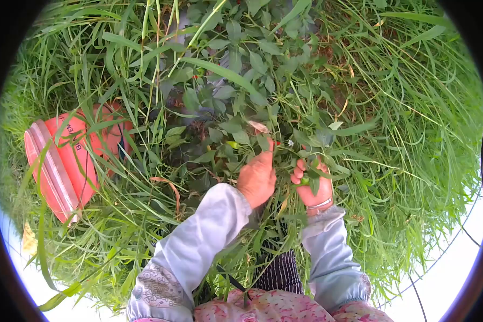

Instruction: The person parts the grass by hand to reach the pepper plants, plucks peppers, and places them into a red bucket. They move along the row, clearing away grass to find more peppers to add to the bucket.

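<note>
Leafy pepper plants grow in the middle of the view. My left hand reaches in among the leaves, index finger stretched forward beside a small red spot of fruit; its other fingers are curled, and whether they hold anything is hidden. To its right, my right hand is curled palm up around a green pepper, with a leaf lying across the palm. A yellow-green pepper hangs left of my left fingertip. A small white flower shows between the hands.
On the left, a red-orange bucket or bag with dark lettering lies partly behind grass blades. Tall grass surrounds the plants on both sides. Dark sheeting shows under the leaves. Striped cloth and pink patterned clothing are at the bottom.
</note>
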{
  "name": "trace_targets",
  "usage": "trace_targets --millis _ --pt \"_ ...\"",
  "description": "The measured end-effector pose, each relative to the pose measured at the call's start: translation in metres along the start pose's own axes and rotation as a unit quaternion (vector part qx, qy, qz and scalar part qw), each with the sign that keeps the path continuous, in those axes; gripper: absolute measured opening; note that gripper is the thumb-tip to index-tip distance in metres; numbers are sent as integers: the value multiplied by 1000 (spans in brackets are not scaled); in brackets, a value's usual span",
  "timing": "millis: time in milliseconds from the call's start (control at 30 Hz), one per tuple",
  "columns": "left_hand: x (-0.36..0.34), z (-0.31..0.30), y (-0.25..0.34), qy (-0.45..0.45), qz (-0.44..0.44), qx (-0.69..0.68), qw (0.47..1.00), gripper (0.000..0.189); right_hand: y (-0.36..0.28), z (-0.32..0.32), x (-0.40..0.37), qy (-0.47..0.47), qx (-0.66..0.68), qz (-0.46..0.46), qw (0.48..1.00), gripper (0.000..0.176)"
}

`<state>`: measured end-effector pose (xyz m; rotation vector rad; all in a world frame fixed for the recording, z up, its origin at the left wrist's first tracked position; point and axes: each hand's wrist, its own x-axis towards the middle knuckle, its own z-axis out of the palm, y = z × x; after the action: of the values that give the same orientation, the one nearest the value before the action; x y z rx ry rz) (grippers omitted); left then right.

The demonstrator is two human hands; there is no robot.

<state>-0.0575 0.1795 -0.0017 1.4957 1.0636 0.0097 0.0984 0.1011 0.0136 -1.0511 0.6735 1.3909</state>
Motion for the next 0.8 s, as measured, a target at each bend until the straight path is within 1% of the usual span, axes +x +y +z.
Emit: trace_targets --millis 33,100,133,200,233,267,300,333,367,400,433,467,500,533,567,633,667,700,767,800 --pt "4 5 7 -6 -6 2 1000 66 -9 8 -10 30 -76 -12 997 11" --pt "9 14 22 -20 -20 6 1000 67 -25 22 -31 93 -227 -35 969 11" --pt "11 24 21 28 4 -1 1000 61 -31 27 -39 134 -306 -45 941 15" --pt "16 48 13 47 82 16 995 71 -39 48 -52 71 -440 -35 894 19" --pt "16 46 19 16 79 30 996 73 -42 58 -60 43 -503 -28 863 21" --pt "15 44 25 -15 76 44 996 75 -46 69 -62 20 -551 11 834 27" --pt "15 43 31 -45 74 57 995 78 -44 76 -60 -7 -601 -20 799 28" --pt "16 51 26 -62 74 42 994 75 -37 83 -56 -35 -649 -52 758 29" --pt "15 74 19 -61 18 -171 983 69 -31 90 -51 -63 -694 -84 713 30" --pt "14 96 12 -37 -35 -444 895 63 -27 99 -42 -78 -738 -121 659 32" --pt "13 119 5 5 -70 -627 776 58 -23 109 -30 -93 -777 -156 603 33" --pt "12 117 10 10 -59 -576 815 56 -19 117 -15 -109 -810 -191 543 35" --pt "12 113 12 3 -30 -443 896 50 -16 120 0 -114 -838 -177 503 36" --pt "13 106 14 6 -1 -280 960 44 -13 119 16 -117 -864 -161 463 36" --pt "13 102 15 19 26 -128 991 38 -8 116 34 -122 -882 -130 436 37" --pt "7 56 45 -24 0 -41 999 41 -6 105 64 -131 -914 -84 374 39" --pt "6 59 39 86 81 -57 991 43 -5 101 76 -138 -928 -67 340 39" --pt "5 62 34 60 42 -34 997 43 -4 97 85 -146 -940 -52 305 39" --pt "3 63 26 8 -34 18 999 43 -12 97 89 -129 -927 -46 349 37" --pt "-1 63 22 83 1 16 996 39 -16 98 91 -120 -920 -44 371 36"
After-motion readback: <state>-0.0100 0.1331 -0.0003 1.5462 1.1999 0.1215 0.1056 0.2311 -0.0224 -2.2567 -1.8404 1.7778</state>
